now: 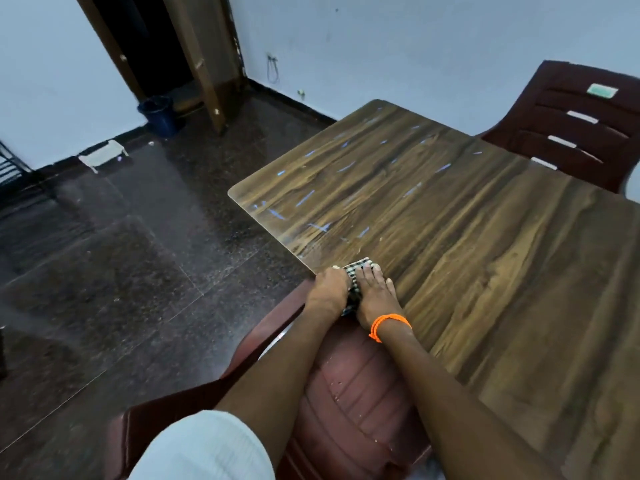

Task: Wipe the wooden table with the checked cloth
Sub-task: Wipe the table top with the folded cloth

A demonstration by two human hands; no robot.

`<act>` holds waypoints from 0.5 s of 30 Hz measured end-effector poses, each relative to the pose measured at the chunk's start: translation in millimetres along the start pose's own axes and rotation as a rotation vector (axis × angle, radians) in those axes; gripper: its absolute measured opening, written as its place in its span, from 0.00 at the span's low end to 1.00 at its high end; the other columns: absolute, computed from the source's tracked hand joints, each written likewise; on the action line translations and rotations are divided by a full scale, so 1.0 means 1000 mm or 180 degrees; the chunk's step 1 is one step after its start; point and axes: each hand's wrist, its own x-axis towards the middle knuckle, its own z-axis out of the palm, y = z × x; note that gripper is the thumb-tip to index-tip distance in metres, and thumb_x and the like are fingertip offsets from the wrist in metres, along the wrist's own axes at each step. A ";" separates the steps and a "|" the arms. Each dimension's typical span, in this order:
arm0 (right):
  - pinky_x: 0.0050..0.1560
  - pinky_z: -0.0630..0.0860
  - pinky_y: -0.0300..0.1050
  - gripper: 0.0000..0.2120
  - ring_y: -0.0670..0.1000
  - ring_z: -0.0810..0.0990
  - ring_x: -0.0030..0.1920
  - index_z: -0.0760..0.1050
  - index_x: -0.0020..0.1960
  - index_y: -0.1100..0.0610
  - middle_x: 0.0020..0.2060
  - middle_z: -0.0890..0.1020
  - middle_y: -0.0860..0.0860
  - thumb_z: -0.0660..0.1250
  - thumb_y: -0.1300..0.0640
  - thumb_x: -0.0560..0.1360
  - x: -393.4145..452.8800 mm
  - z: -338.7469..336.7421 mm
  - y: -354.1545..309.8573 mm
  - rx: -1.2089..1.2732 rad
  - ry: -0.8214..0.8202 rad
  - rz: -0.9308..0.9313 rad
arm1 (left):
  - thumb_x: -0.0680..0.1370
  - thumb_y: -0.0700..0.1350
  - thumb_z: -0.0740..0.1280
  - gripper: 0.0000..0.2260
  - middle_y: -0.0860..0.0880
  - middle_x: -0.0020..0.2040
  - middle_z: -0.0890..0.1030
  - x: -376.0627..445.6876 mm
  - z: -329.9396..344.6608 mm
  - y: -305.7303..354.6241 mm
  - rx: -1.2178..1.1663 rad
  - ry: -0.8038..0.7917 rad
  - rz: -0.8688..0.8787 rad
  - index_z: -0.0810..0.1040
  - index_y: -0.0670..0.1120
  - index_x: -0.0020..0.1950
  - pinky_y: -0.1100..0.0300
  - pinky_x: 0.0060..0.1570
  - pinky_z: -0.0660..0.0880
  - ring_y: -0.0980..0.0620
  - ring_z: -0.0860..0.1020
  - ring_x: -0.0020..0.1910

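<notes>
1. The checked cloth (356, 275) lies bunched at the near left edge of the wooden surface (485, 244), at about 9 o'clock from the surface's middle, partly hanging past the edge.
2. The left hand (329, 289) presses on the cloth's left side, its grip curled down over the fabric and the surface edge, fingers closed on the cloth.
3. The right hand (375, 294) lies flat on the cloth's right side, fingers stretched toward 12 o'clock, palm down; its grip is spread, pressing rather than clutching.
4. An orange wristband (388, 323) circles the right wrist.
5. Pale streaks mark the surface toward 11 o'clock from the hands.
6. A maroon chair (346, 403) stands below the arms at 6 o'clock; a second maroon chair (571, 123) stands at the far edge, at 2 o'clock.
7. A blue bin (157, 114) stands by the doorway at 10 o'clock.
</notes>
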 end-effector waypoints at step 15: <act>0.77 0.47 0.56 0.36 0.52 0.43 0.80 0.45 0.80 0.53 0.80 0.47 0.50 0.54 0.66 0.76 0.010 0.027 -0.067 0.0118 0.0502 0.1414 | 0.82 0.37 0.56 0.14 0.43 0.64 0.78 0.049 -0.007 -0.054 0.0610 0.0041 0.1608 0.75 0.43 0.65 0.49 0.73 0.60 0.45 0.72 0.66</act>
